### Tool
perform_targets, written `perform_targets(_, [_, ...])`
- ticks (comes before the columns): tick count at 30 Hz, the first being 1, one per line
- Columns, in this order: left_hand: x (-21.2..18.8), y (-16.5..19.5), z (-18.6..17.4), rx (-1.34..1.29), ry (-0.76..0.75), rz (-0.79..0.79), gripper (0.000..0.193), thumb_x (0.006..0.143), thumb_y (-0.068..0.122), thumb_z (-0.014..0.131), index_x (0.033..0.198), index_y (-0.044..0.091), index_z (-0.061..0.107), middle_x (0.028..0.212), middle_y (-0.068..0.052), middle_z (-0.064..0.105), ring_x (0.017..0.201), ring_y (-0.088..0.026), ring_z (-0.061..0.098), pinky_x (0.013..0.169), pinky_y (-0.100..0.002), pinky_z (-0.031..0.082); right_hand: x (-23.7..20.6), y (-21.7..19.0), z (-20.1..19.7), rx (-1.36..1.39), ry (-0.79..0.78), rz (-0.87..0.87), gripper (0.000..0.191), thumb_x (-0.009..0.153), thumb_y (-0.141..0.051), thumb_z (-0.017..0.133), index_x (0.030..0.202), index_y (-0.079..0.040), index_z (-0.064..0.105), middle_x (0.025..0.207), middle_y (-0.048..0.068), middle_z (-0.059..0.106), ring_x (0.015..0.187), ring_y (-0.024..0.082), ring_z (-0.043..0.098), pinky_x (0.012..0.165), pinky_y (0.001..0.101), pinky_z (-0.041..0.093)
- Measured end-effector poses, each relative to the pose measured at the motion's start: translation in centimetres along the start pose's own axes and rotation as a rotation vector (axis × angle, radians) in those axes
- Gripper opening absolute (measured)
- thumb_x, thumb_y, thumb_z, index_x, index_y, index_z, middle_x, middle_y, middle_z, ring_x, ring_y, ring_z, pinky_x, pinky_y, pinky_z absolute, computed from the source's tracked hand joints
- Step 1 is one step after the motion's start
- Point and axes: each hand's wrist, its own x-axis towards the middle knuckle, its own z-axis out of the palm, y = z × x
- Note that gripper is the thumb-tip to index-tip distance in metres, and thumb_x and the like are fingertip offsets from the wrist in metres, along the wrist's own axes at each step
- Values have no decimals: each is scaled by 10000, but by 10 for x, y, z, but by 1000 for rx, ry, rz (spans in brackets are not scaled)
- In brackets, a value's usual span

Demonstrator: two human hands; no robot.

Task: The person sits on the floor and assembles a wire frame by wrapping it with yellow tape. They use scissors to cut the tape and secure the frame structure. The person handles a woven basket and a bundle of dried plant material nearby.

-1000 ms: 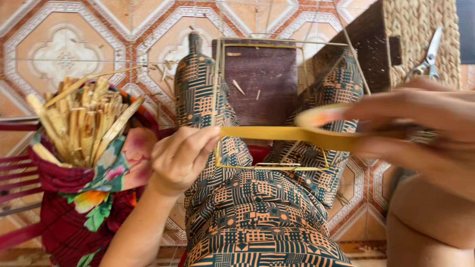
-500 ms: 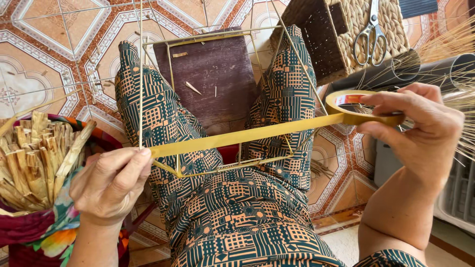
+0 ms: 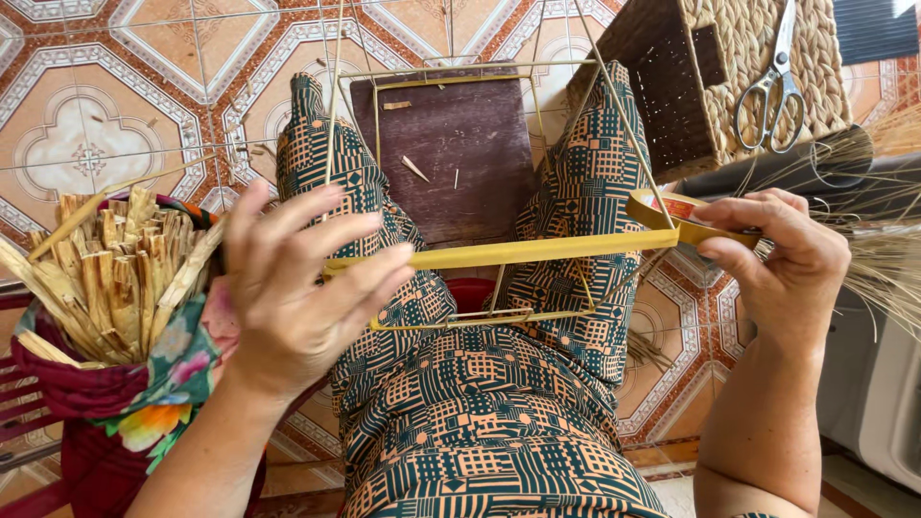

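Left hand (image 3: 293,288): fingers spread and half curled, fingertips pressing the free end of a yellow tape strip (image 3: 508,251) onto the left side of a wire frame (image 3: 451,192); judged to be anchoring it flat against the wire
Right hand (image 3: 777,259): fingers pinched on the tape roll (image 3: 662,206), strip drawn taut from it across the frame; tension appears meant to keep the strip straight
Wire frame: thin gold-coloured box shape, resting between the knees over patterned trousers (image 3: 460,412); knees seem to steady it
Tape strip: runs level from left edge to right edge of the frame, in front of a dark wooden board (image 3: 451,144)
Cloth bundle (image 3: 115,384): floral fabric at left, holding upright split dried stalks (image 3: 115,269), within reach of the left hand
Woven basket (image 3: 729,77): top right, lying on its side, dark interior visible, contents cannot be told; scissors (image 3: 772,82) lie on its wall
Loose fibres (image 3: 883,230): fanned at right edge
Floor (image 3: 86,115): patterned tiles
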Motion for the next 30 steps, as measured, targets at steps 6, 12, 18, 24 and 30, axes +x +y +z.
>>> perform_targets(6, [23, 17, 23, 29, -96, 162, 162, 961, 276, 806, 1066, 162, 762, 1125, 11, 717, 1169, -216, 658, 1167, -517, 393, -8, 10, 6, 51, -5, -10, 269, 928, -155, 848, 1111, 6, 736, 1070, 57, 756, 1022, 114, 646, 978, 245, 449])
perform_targets(12, [46, 27, 24, 18, -649, 15, 239, 1047, 349, 654, 1002, 120, 702, 829, -44, 688, 859, -214, 710, 1128, -491, 526, -11, 17, 8, 108, -18, -15, 268, 951, -169, 819, 1112, 27, 731, 1071, 67, 751, 1047, 135, 662, 995, 250, 487])
perform_targets(18, [52, 65, 67, -185, -175, 190, 297, 999, 229, 647, 1207, 19, 674, 1053, -95, 716, 994, -216, 721, 1011, -419, 564, -17, 29, 12, 191, -7, -11, 278, 966, -192, 800, 1102, 38, 724, 1026, 61, 735, 1025, 148, 643, 979, 264, 504])
perform_targets(24, [87, 127, 138, -141, -194, 173, 143, 942, 90, 686, 1044, -9, 674, 921, -111, 699, 836, -231, 729, 798, -370, 607, -28, 63, 18, 78, 22, -86, 404, 1018, -335, 722, 1006, 67, 688, 938, 70, 704, 1012, 164, 647, 1108, 312, 492])
perform_targets(30, [91, 130, 128, -198, -272, 61, 120, 892, 150, 700, 935, 52, 647, 773, -71, 659, 619, -200, 708, 498, -318, 552, -17, 46, 30, 359, -48, 21, 609, 1049, -550, 618, 854, 27, 619, 1008, 108, 673, 963, 182, 610, 925, 290, 470])
